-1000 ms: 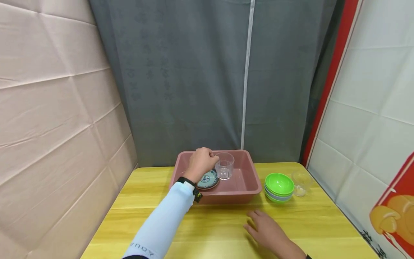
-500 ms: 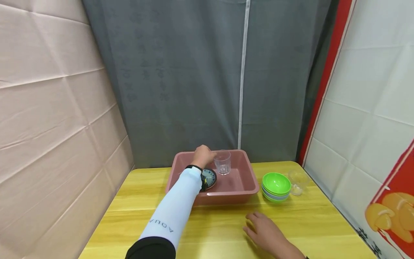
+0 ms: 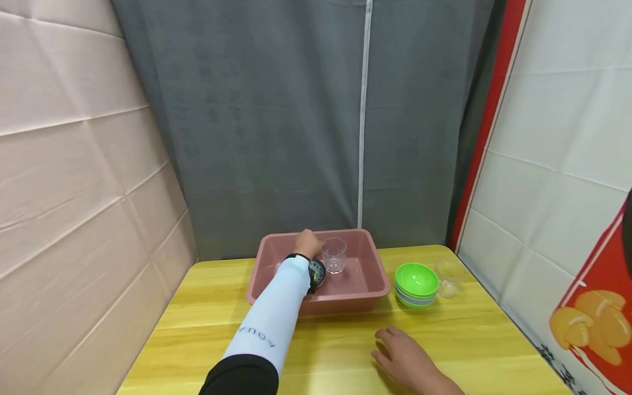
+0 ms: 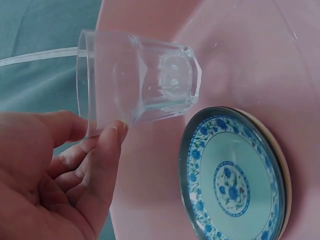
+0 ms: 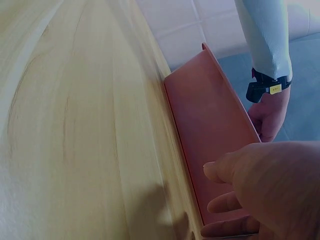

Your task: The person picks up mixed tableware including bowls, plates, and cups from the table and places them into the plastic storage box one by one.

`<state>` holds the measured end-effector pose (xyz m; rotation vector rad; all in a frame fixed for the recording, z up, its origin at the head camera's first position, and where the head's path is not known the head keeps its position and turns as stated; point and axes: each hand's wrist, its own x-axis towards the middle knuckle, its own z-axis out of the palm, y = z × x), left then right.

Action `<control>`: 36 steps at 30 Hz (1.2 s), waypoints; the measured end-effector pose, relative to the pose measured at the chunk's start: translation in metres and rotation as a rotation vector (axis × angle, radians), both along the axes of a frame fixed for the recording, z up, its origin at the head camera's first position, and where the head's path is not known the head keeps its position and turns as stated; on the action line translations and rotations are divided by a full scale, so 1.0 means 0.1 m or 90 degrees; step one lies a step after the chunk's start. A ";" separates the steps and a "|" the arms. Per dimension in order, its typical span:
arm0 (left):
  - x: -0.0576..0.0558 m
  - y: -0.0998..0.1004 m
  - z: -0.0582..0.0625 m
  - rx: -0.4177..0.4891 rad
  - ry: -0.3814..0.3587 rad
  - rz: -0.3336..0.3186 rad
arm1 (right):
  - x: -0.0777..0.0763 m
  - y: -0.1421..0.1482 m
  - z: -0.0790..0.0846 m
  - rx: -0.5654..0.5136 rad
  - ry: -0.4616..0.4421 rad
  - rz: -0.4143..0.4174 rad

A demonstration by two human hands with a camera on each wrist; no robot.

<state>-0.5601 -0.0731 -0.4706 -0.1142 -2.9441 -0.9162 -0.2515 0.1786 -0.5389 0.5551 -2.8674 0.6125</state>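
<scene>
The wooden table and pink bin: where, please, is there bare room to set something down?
Bare table lies left of the bin and sleeve; inside, bare floor lies between the held cup and the right wall. Crowded: the bin's left part, with left hand and plates; the table right of the bin, with stacked bowls and clear drinkware.

The clear, faceted tumbler (image 4: 155, 80) is smooth and shiny. The rectangular pink tub (image 3: 356, 278) looks like smooth plastic, as does the glossy round green bowl (image 3: 417, 278) at its three o'clock. The yellow wood-grain tabletop (image 3: 328, 351) shines softly; the grey cloth curtain (image 3: 276, 126) looks matt.
</scene>
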 end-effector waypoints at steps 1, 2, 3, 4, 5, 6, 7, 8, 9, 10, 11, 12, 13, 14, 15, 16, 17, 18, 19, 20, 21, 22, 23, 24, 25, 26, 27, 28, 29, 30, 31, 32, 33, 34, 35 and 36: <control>0.11 0.03 0.11 -0.007 -0.023 0.007 | 0.00 0.01 0.00 0.000 -0.004 0.003; 0.15 0.04 0.13 -0.002 -0.027 0.009 | 0.01 0.01 0.01 0.000 -0.008 0.005; 0.21 0.05 0.15 0.009 -0.028 0.010 | 0.01 0.02 0.01 0.000 -0.011 0.006; 0.27 0.06 0.16 0.017 -0.030 0.012 | 0.01 0.02 0.01 0.000 -0.014 0.008; 0.35 0.08 0.23 0.032 -0.052 0.019 | 0.02 0.02 0.02 0.000 -0.018 0.009; 0.37 0.08 0.21 0.043 -0.052 0.020 | 0.02 0.03 0.02 -0.001 -0.022 0.009; 0.37 0.08 0.19 0.043 -0.047 0.023 | 0.02 0.03 0.03 -0.001 -0.024 0.009; 0.36 0.08 0.17 0.049 -0.053 0.025 | 0.03 0.03 0.03 -0.001 -0.024 0.008; 0.33 0.08 0.14 0.051 -0.056 0.030 | 0.03 0.03 0.03 -0.002 -0.024 0.007; 0.23 0.07 0.05 0.040 -0.051 0.031 | 0.03 0.03 0.03 -0.002 -0.023 0.007; 0.15 0.07 0.00 0.036 -0.058 0.032 | 0.03 0.03 0.04 -0.002 -0.021 0.005; 0.04 0.05 -0.09 0.023 -0.056 0.031 | 0.03 0.03 0.04 -0.002 -0.019 0.003; -0.07 0.05 -0.18 0.008 -0.058 0.032 | 0.03 0.03 0.04 -0.003 -0.017 0.002; -0.16 0.05 -0.24 0.004 -0.067 0.029 | 0.04 0.03 0.04 -0.003 -0.015 0.000; -0.28 0.04 -0.34 -0.009 -0.066 0.028 | 0.04 0.04 0.04 -0.004 -0.014 0.000; -0.37 0.04 -0.43 -0.023 -0.062 0.024 | 0.04 0.04 0.04 -0.003 -0.012 0.000; -0.45 0.03 -0.50 -0.027 -0.065 0.023 | 0.04 0.04 0.04 -0.003 -0.011 0.000; -0.53 0.03 -0.58 -0.033 -0.062 0.022 | 0.04 0.04 0.04 -0.003 -0.010 0.000; -0.57 0.03 -0.62 -0.029 -0.070 0.021 | 0.04 0.04 0.04 -0.002 -0.008 0.001; -0.60 0.03 -0.66 -0.024 -0.076 0.021 | 0.04 0.04 0.04 -0.001 -0.007 0.002; -0.61 0.02 -0.70 -0.022 -0.071 0.023 | 0.04 0.04 0.04 0.000 -0.008 0.003; -0.63 0.02 -0.73 -0.015 -0.075 0.023 | 0.04 0.05 0.04 0.000 -0.008 0.004; -0.65 0.01 -0.75 -0.006 -0.079 0.026 | 0.04 0.05 0.04 0.000 -0.011 0.004; -0.65 0.01 -0.74 0.002 -0.084 0.029 | 0.05 0.05 0.04 -0.001 -0.014 0.003; -0.66 0.00 -0.75 0.004 -0.084 0.031 | 0.05 0.05 0.05 -0.003 -0.018 0.003; -0.66 0.00 -0.75 0.001 -0.080 0.033 | 0.05 0.05 0.05 -0.005 -0.022 0.003; -0.65 -0.01 -0.75 -0.002 -0.078 0.035 | 0.05 0.06 0.05 -0.005 -0.027 0.002; -0.67 -0.01 -0.75 -0.005 -0.080 0.037 | 0.05 0.06 0.05 -0.006 -0.031 0.001; -0.66 -0.04 -0.73 -0.014 -0.078 0.041 | 0.05 0.06 0.05 -0.007 -0.035 0.003; -0.64 -0.06 -0.72 -0.025 -0.075 0.042 | 0.04 0.05 0.05 -0.009 -0.036 0.004; -0.62 -0.07 -0.71 -0.039 -0.071 0.045 | 0.04 0.05 0.05 -0.011 -0.037 0.006; -0.60 -0.09 -0.69 -0.052 -0.068 0.049 | 0.03 0.04 0.05 -0.011 -0.035 0.008; -0.59 -0.10 -0.69 -0.065 -0.064 0.051 | 0.03 0.04 0.05 -0.012 -0.032 0.010; -0.58 -0.12 -0.68 -0.078 -0.057 0.048 | 0.03 0.04 0.05 -0.014 -0.027 0.011; -0.57 -0.15 -0.67 -0.089 -0.052 0.046 | 0.02 0.03 0.05 -0.015 -0.023 0.013; -0.55 -0.17 -0.65 -0.090 -0.055 0.041 | 0.02 0.03 0.04 -0.015 -0.019 0.013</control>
